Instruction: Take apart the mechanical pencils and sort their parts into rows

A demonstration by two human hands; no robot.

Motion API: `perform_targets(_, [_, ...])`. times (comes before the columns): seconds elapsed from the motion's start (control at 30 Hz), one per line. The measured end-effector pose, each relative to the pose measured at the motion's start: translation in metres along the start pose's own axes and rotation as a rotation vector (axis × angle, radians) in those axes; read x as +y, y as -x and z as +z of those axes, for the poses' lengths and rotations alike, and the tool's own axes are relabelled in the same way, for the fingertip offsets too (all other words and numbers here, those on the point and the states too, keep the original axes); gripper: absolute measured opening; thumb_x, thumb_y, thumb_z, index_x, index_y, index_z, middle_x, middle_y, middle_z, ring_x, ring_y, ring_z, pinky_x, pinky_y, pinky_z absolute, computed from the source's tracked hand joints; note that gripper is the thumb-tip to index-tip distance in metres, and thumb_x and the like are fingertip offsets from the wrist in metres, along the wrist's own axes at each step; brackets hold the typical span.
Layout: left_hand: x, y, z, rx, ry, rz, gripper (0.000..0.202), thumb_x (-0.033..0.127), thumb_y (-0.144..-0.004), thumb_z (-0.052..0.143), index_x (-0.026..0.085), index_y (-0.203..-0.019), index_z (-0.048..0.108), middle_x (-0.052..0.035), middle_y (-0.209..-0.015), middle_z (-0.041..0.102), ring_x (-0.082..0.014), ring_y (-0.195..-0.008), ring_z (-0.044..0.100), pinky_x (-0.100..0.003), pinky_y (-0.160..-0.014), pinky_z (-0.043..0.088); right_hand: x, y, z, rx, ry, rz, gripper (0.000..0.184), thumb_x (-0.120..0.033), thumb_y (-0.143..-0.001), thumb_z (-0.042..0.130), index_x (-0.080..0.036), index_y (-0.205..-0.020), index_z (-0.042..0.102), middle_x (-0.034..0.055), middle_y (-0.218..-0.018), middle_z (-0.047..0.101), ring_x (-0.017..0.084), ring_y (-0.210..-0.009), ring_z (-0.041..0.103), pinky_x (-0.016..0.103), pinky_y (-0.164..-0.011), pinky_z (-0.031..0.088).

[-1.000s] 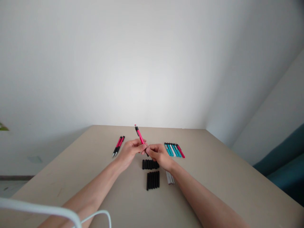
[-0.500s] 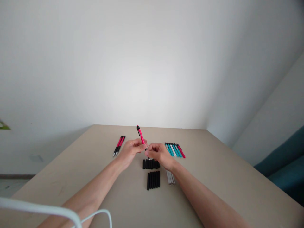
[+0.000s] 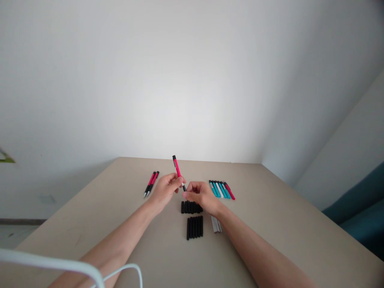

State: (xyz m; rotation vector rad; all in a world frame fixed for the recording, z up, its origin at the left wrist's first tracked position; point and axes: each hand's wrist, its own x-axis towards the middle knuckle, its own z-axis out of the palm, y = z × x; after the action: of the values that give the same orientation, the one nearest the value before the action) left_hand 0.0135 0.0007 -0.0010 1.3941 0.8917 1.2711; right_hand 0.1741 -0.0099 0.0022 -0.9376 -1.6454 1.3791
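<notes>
My left hand (image 3: pixel 165 189) is closed around the pink barrel of a pen (image 3: pixel 177 167), which leans with its black push-button end up. My right hand (image 3: pixel 201 195) pinches the pen's black lower part, and its fingers hide the tip. A short light band shows on the pen between the two hands. Just below the hands lies a row of short black sleeves (image 3: pixel 189 207), partly covered by my right hand. Nearer to me is a row of longer black tubes (image 3: pixel 195 227). Thin whitish refills (image 3: pixel 215 225) lie beside my right wrist, partly hidden by it.
Two pink-and-black pens (image 3: pixel 151 184) lie on the left of the beige table (image 3: pixel 105 200). At the right are several teal, white and pink barrels (image 3: pixel 220 189) side by side. A white cable (image 3: pixel 60 262) crosses the lower left. A wall rises behind the table.
The pen and my left hand have shifted slightly up and away from my right hand. The light band is now visible, and the tip has gone behind my right fingers.
</notes>
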Motion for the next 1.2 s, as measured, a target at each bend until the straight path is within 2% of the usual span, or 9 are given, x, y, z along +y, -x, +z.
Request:
perform_targets(0.13, [0.003,0.001,0.003,-0.011,0.034,0.025,0.028,0.04,-0.079,0.061,0.012,-0.078,0.061,-0.0051,-0.074,0.062,-0.0107,-0.06,0.051,-0.022,-0.052,0.039,0.0,0.001,-0.001,-0.022,0.037,0.001,0.033,-0.043,-0.067,0.068,-0.015,-0.058,0.052,-0.0062,-0.049,0.039,0.006,-0.046,0.029,0.022,-0.045,0.019])
perform_targets(0.47, [0.007,0.0,0.005,0.055,0.171,0.018,0.028,0.041,-0.08,0.06,0.015,-0.075,0.05,-0.0029,-0.071,0.064,-0.0084,-0.048,0.052,-0.022,-0.047,0.039,-0.005,0.004,-0.001,-0.045,0.116,-0.004,0.027,-0.039,-0.073,0.059,-0.013,-0.068,0.063,-0.0051,-0.049,0.038,0.007,-0.046,0.029,0.023,-0.046,0.019])
perform_targets(0.73, [0.011,-0.002,0.005,0.194,0.249,0.072,0.032,0.044,-0.074,0.066,0.016,-0.073,0.049,0.001,-0.064,0.061,-0.0076,-0.046,0.05,-0.022,-0.049,0.04,-0.003,0.003,-0.002,-0.064,0.158,-0.045,0.025,-0.036,-0.074,0.057,-0.012,-0.071,0.066,-0.0056,-0.048,0.036,0.007,-0.048,0.027,0.023,-0.047,0.019])
perform_targets(0.87, [0.009,-0.003,0.004,0.209,0.246,0.081,0.032,0.044,-0.074,0.065,0.016,-0.073,0.05,0.0008,-0.065,0.06,-0.0074,-0.047,0.05,-0.022,-0.048,0.039,-0.002,0.003,-0.003,-0.061,0.167,-0.052,0.025,-0.035,-0.074,0.056,-0.013,-0.071,0.065,-0.0056,-0.049,0.035,0.007,-0.048,0.027,0.023,-0.047,0.018])
perform_targets(1.1, [0.012,-0.005,-0.001,0.328,0.254,0.119,0.033,0.045,-0.073,0.065,0.016,-0.071,0.05,0.0029,-0.062,0.056,-0.0056,-0.044,0.045,-0.02,-0.046,0.036,-0.001,0.002,-0.002,-0.064,0.172,-0.045,0.026,-0.036,-0.074,0.056,-0.012,-0.07,0.065,-0.0042,-0.052,0.04,0.008,-0.05,0.029,0.024,-0.048,0.019])
perform_targets(1.2, [0.012,-0.006,-0.003,0.309,0.226,0.083,0.033,0.045,-0.071,0.067,0.016,-0.07,0.051,0.0029,-0.06,0.056,-0.006,-0.044,0.045,-0.02,-0.045,0.035,-0.001,0.002,-0.002,-0.066,0.183,-0.046,0.026,-0.037,-0.074,0.056,-0.012,-0.07,0.064,-0.0047,-0.051,0.039,0.008,-0.05,0.029,0.024,-0.048,0.019])
